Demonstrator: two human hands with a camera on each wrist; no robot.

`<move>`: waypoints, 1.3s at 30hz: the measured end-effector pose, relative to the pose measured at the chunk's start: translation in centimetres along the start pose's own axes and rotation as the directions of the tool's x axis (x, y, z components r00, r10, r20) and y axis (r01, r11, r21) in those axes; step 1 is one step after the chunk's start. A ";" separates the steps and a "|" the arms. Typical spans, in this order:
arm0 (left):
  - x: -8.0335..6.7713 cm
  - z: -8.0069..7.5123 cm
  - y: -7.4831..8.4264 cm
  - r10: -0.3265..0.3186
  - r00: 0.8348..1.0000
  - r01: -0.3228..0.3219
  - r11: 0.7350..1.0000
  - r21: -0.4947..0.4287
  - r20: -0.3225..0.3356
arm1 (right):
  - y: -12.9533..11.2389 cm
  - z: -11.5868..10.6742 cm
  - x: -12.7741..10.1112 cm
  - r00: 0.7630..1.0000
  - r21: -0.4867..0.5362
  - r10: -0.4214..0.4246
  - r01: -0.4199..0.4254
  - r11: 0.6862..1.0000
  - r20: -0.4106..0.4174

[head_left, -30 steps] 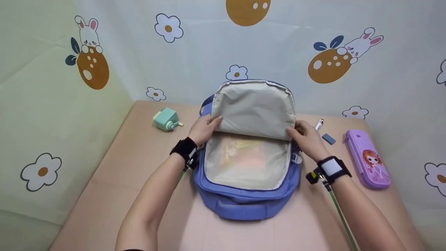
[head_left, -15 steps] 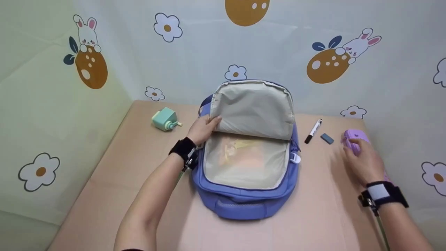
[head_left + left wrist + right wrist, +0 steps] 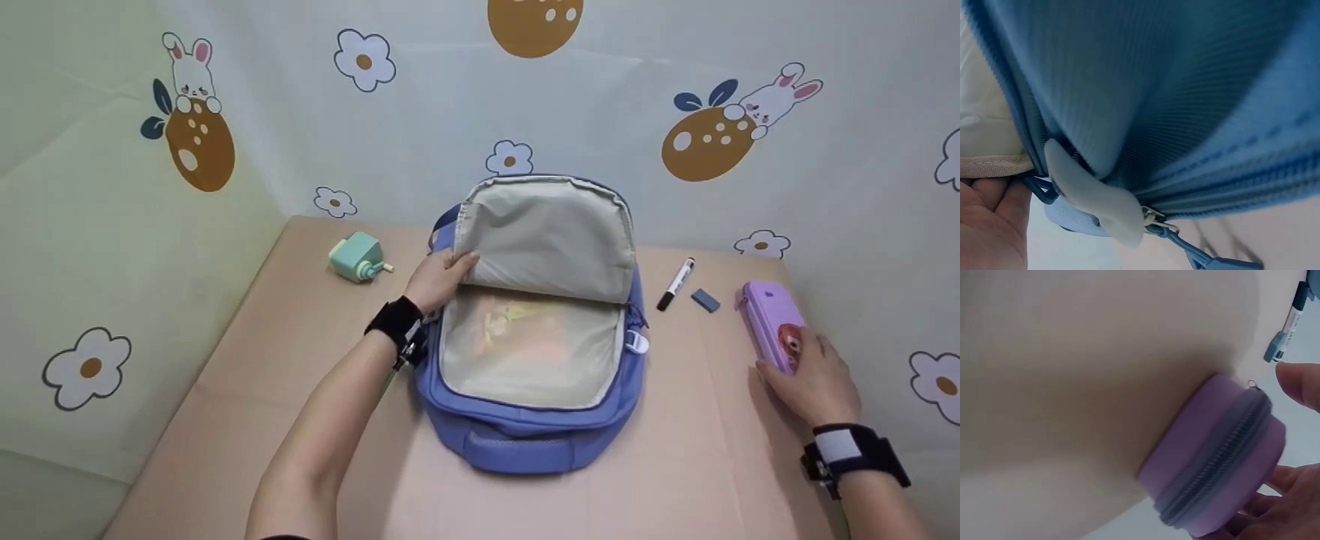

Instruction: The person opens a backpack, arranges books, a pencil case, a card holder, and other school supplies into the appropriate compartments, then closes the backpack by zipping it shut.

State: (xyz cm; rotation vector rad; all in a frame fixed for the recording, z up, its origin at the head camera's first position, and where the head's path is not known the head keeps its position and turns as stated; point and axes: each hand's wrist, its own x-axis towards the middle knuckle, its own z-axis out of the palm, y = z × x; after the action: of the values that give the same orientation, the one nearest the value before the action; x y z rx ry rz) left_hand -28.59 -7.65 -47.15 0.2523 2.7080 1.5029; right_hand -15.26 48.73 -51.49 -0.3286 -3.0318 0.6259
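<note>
- Printed cloth with rabbits and flowers hangs behind and beside a pale pink table (image 3: 300, 390), which carries everything.
- Left hand (image 3: 439, 276) pinches the left edge of the raised flap (image 3: 551, 232) of a blue backpack (image 3: 525, 435), fingers curled over the flap's cream lining and thumb underneath, holding it up.
- Right hand (image 3: 814, 382) lies on the near end of a purple pencil case (image 3: 769, 315) close to the table's right edge; its fingers curl round the case's sides, as the right wrist view shows.
- Backpack lies flat at the middle of the table, mouth open upward; inside, pale yellow and orange shapes show through the lining, too blurred to name.
- Between backpack and pencil case lie a marker (image 3: 675, 283) and a small grey-blue eraser (image 3: 705, 300), near each other but apart.
- Mint-green pencil sharpener (image 3: 358, 257) stands toward the far left corner, well apart from the backpack.
- Bare table lies along the near edge and to the left of the backpack; the strip between pencil case and right edge is narrow.
</note>
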 end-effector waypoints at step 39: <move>0.0 -0.1 0.1 0.005 1.000 -0.005 1.000 -0.016 0.018 | -13.6 -3.9 -5.2 0.871 0.018 -0.383 0.408 0.913 -0.309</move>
State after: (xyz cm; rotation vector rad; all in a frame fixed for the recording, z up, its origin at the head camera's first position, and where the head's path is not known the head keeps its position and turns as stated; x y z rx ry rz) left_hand -28.57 -7.69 -47.02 0.2710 2.6827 1.5150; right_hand -12.63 36.97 -42.43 0.1884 -2.6521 0.6011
